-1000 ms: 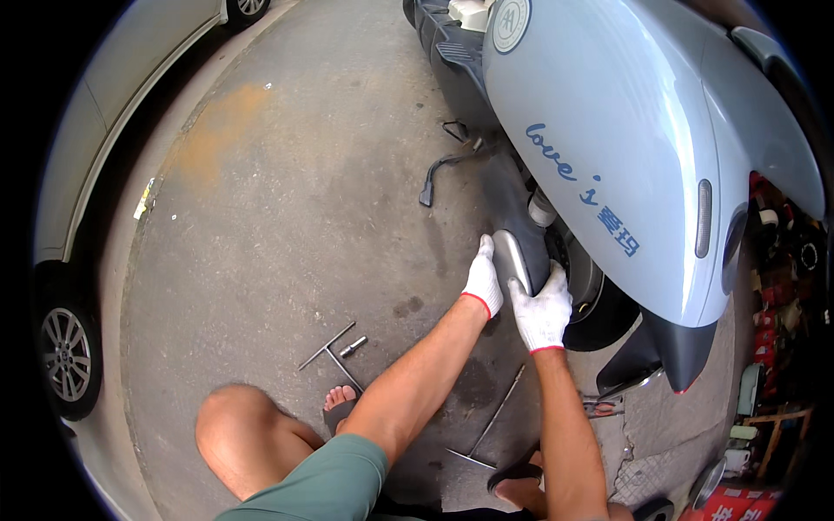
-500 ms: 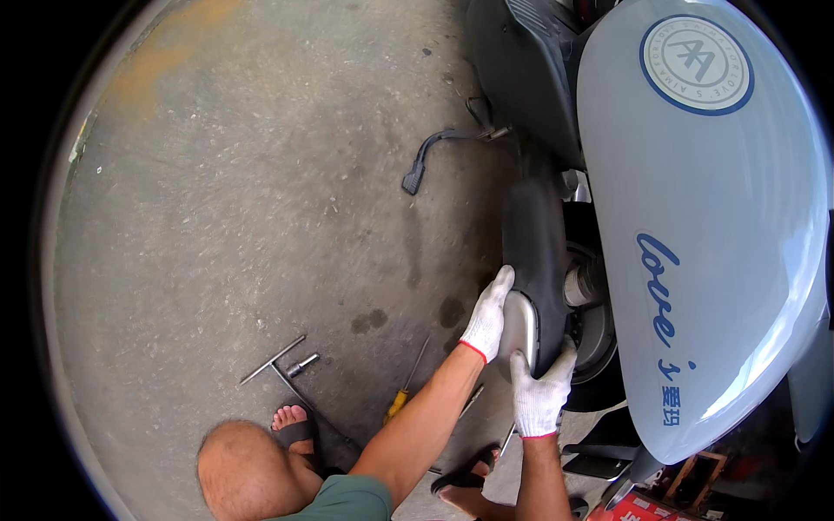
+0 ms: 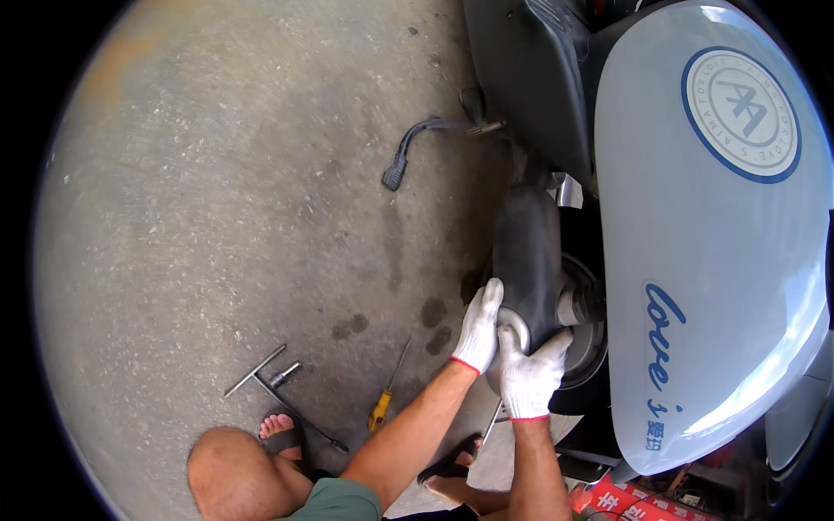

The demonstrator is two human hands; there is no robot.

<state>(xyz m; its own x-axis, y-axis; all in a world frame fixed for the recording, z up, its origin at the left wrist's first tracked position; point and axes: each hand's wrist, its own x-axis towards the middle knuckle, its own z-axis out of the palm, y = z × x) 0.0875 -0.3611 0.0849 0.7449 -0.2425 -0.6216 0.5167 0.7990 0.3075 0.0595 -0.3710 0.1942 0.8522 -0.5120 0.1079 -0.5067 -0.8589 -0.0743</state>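
A long black cover [image 3: 526, 243] with a rounded silver end piece [image 3: 514, 323] lies along the side of a wheel [image 3: 584, 360] under a scooter. My left hand [image 3: 479, 334], in a white knitted glove with a red cuff, grips the outer side of the silver end. On its near side my right hand [image 3: 532, 375], gloved alike, closes round the same end, its thumb pointing up and its fingers toward the wheel. The fingertips of both hands are partly hidden behind the part. A grey ribbed shock absorber [image 3: 584, 304] stands just right of the cover.
The scooter's pale blue body panel [image 3: 695, 243] overhangs on the right. A black cable with a plug [image 3: 395, 172] lies on the concrete floor. Nearer me are a T-handle wrench [image 3: 256, 372], a socket [image 3: 285, 374] and a yellow-handled screwdriver [image 3: 380, 410]. My knee and sandalled feet are close below.
My right hand has moved up and left along the silver end, closer to my left hand. Less of the silver shows between them. The whole view has shifted slightly.
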